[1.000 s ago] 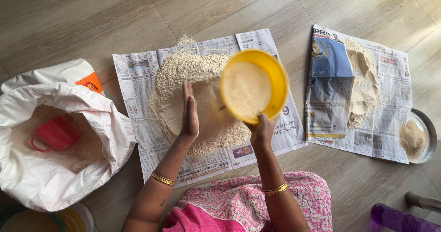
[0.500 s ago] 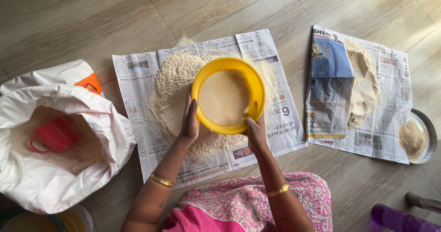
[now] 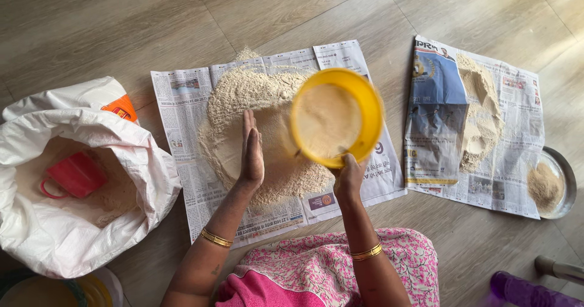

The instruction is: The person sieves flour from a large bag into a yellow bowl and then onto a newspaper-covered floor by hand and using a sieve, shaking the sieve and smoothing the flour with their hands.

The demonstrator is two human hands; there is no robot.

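The floor (image 3: 109, 21) looks like grey-brown wood-grain planking, smooth with a soft sheen; the two newspaper sheets, one in the middle (image 3: 182, 106) and one to the right (image 3: 523, 94), are thin matt paper, slightly creased; the flour heap (image 3: 243, 94) on the middle sheet is pale, powdery and matt, grainy at its edges; the round sieve (image 3: 371, 112) has a yellow plastic rim, smooth and faintly glossy; the sack (image 3: 140, 161) at left is white woven plastic, crinkled with a dull shine; the cup (image 3: 76, 174) inside it is smooth red plastic; the plate (image 3: 569, 179) at far right is shiny metal; the bangles (image 3: 216, 238) are polished gold-coloured metal; the garment (image 3: 292, 270) near the bottom is matt pink printed cloth.
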